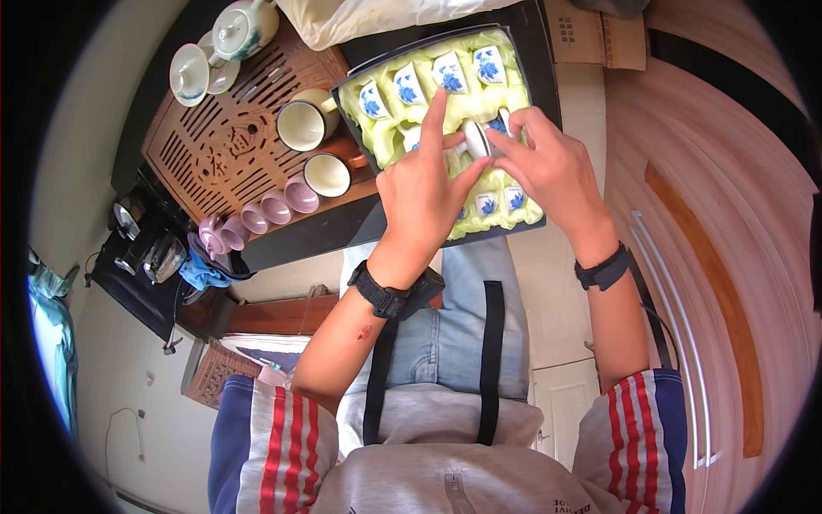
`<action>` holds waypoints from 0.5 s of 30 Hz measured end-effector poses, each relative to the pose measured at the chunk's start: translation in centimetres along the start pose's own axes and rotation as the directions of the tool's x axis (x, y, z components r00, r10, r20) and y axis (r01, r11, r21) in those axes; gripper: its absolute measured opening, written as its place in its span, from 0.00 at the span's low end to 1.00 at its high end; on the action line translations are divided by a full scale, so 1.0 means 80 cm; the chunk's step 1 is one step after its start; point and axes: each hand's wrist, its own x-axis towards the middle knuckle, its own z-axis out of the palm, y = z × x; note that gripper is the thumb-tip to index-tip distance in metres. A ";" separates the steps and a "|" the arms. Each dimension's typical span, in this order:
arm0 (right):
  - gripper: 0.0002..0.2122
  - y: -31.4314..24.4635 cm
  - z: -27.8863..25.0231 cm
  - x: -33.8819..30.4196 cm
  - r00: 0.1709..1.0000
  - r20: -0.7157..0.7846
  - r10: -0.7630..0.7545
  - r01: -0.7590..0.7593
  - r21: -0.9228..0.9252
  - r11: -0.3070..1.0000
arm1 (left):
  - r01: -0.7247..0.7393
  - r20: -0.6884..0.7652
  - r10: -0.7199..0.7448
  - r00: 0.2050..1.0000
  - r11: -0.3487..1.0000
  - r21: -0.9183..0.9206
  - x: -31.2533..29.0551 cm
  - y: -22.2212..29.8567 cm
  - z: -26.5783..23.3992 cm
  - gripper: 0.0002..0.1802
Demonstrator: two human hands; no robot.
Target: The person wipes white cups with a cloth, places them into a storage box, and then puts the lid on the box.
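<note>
A dark box (341, 96) lined with shiny yellow-green cloth holds several white porcelain cups with blue flowers, such as one in the top row (449, 72) and a smaller one in the bottom row (486, 204). Over the box's middle, my left hand (419, 182) and my right hand (548, 167) meet at a small round white porcelain piece (476, 140) that looks like a lid. My left thumb and a bent finger grip it, while the left index finger points out over the top row. From the other side, my right thumb and fingers pinch its edge. Fingers partly cover the middle row.
Left of the box lies a slatted wooden tea tray (214, 141). On it stand a white teapot (244, 30), a lidded bowl (190, 75), two mugs (301, 125) and several pinkish cups (275, 207). A pale plastic bag (360, 17) and a cardboard box (595, 36) sit behind.
</note>
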 end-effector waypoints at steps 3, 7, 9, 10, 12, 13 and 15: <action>0.14 0.001 0.008 -0.002 0.998 -0.057 -0.020 0.019 -0.019 1.000 | 0.006 0.070 -0.009 0.997 0.999 0.042 0.006 0.008 -0.006 0.55; 0.13 0.004 0.011 -0.002 0.997 -0.066 -0.040 0.044 0.058 0.997 | -0.073 0.114 0.066 0.991 0.996 0.052 0.004 0.008 -0.002 0.60; 0.15 0.007 0.018 -0.004 0.994 -0.110 -0.022 0.033 0.101 0.994 | -0.140 0.101 0.134 0.986 0.989 0.053 0.003 0.007 0.004 0.60; 0.15 0.007 0.019 -0.006 0.993 -0.112 -0.021 0.032 0.097 0.995 | -0.144 0.101 0.138 0.985 0.988 0.051 0.003 0.009 0.006 0.60; 0.18 0.006 0.021 -0.011 0.987 -0.129 0.101 -0.079 0.164 0.983 | -0.108 0.132 0.092 0.987 0.987 0.121 0.004 0.013 0.010 0.58; 0.18 0.007 0.025 -0.016 0.986 -0.133 0.099 -0.077 0.162 0.984 | -0.112 0.130 0.096 0.987 0.986 0.121 0.005 0.015 0.010 0.58; 0.22 0.008 0.031 -0.025 0.978 -0.149 0.147 -0.116 0.201 0.973 | 0.011 0.142 -0.014 0.990 1.000 0.018 0.006 0.019 0.010 0.58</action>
